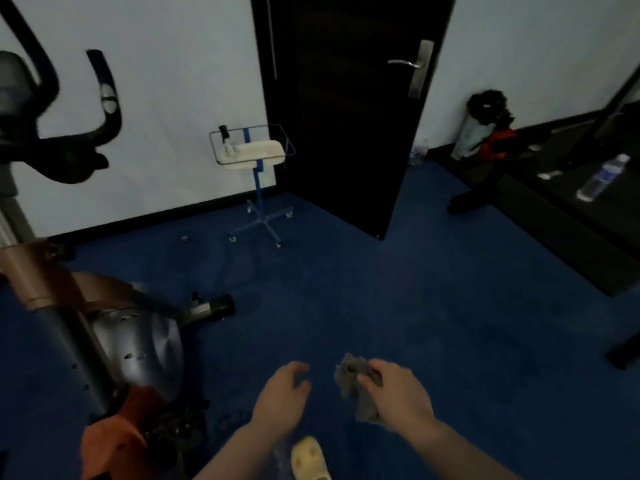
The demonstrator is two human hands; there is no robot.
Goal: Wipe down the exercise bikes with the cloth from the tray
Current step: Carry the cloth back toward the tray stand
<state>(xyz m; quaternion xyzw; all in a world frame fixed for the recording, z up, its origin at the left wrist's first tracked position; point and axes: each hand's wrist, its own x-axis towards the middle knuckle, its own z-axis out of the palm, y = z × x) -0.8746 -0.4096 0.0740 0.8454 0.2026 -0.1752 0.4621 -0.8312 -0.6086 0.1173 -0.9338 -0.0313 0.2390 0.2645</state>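
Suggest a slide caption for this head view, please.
Right hand holding a grey cloth, left hand empty, beside an exercise bike; wheeled tray stand by the wall.

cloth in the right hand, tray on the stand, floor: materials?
Cloth: grey soft fabric, matte; it crumples and droops from the right hand. Tray: looks like white plastic inside a thin wire frame. Floor: blue, matte, probably carpet; too blurred for certainty.

A small gym room: an exercise bike (86, 306) on blue carpet (381, 306).
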